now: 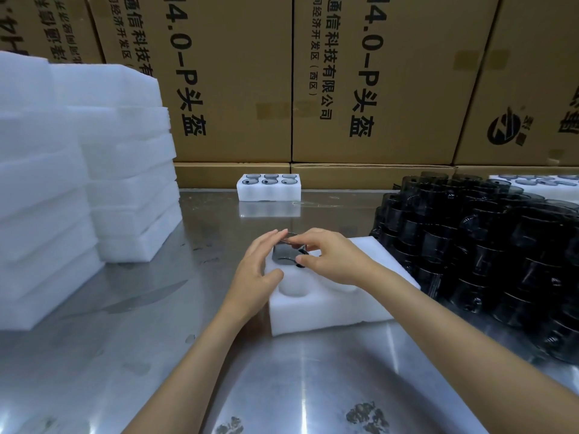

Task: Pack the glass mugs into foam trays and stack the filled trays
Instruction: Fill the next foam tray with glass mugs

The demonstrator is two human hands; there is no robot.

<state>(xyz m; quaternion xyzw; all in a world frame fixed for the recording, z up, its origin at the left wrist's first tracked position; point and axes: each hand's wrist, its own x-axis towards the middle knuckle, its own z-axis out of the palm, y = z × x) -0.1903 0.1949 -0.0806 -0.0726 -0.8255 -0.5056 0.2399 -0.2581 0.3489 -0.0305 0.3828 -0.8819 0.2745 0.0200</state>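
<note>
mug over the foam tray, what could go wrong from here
1. The mug sits tilted over a far pocket of the foam tray, held only by fingertips of the left hand and right hand; it could catch on the pocket edge or slip.
2. The right forearm lies close to the stacked mugs; a wide pull back might knock them.
3. The light tray could slide on the smooth metal table if pushed.

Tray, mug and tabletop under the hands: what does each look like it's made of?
Tray: white foam, matte, soft-edged, with round moulded pockets.
Mug: looks like smoky dark tinted glass, glossy; you can partly see through its wall.
Tabletop: probably stainless steel, brushed and shiny; it mirrors the filled tray at the back and the lights.
</note>
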